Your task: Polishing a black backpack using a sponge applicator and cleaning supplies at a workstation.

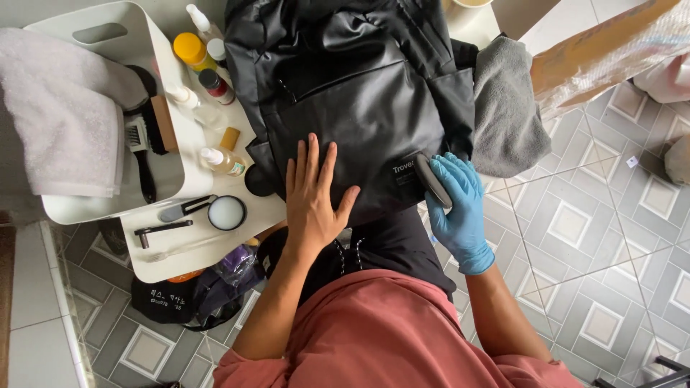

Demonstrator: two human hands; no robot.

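A black backpack (359, 86) lies across my lap and a small white table (215, 237). My left hand (313, 197), bare, rests flat with fingers spread on the backpack's lower front panel. My right hand (460, 208), in a blue glove, grips a small dark grey brush-like pad (431, 179) pressed against the backpack's lower right edge.
A white basin (136, 43) at left holds a white towel (61, 115) and a brush (147, 136). Several small bottles (205, 68), a round tin (227, 213) and small tools lie on the table. A grey cloth (507, 108) lies right of the backpack. A black bag (180, 298) sits on the tiled floor (596, 244).
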